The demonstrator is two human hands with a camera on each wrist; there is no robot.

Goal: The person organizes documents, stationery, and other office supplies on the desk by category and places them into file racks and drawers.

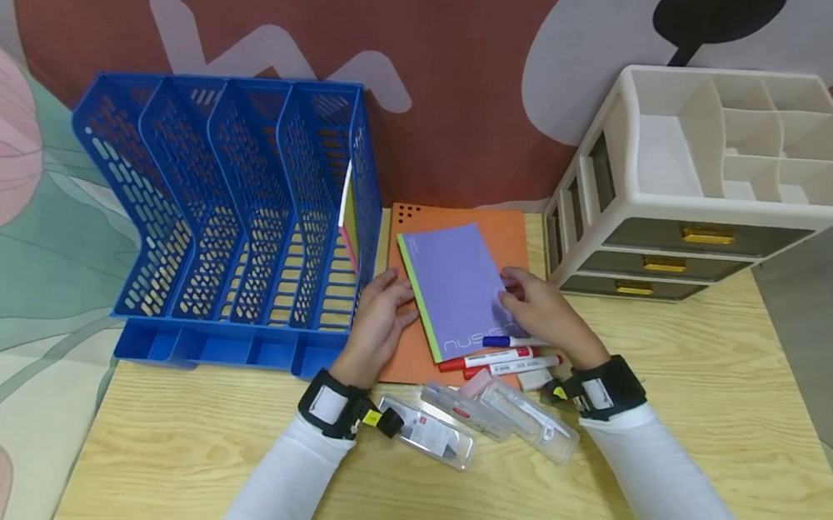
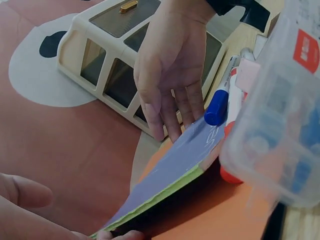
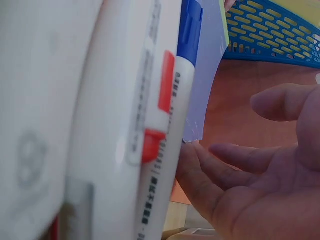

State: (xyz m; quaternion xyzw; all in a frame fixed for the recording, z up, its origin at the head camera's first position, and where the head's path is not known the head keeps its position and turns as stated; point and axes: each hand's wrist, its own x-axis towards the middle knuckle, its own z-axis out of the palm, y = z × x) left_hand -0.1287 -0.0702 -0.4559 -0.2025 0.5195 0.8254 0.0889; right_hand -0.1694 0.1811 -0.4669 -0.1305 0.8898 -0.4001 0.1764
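Observation:
A purple notebook [image 1: 451, 288] with a lime-green spine lies tilted on a larger orange notebook or folder [image 1: 406, 364]. At its spine side is my left hand [image 1: 376, 323], its fingertips by the lower edge and its thumb apart in the left wrist view. My right hand [image 1: 550, 315] touches the opposite edge with extended fingers; its thumb stands away in the right wrist view. A blue-capped marker [image 1: 502, 341] and two red-capped markers, one a white-barrelled marker [image 1: 515, 367], lie over the notebooks' near corner. A white block [image 1: 533, 378] sits beside them.
A blue file rack [image 1: 232, 330] stands left, a thin booklet [image 1: 350, 220] in its rightmost slot. Clear plastic cases, including a labelled case [image 1: 430, 435], lie on the near table [image 1: 513, 512]. A cream drawer organizer [image 1: 621, 200] stands at back right.

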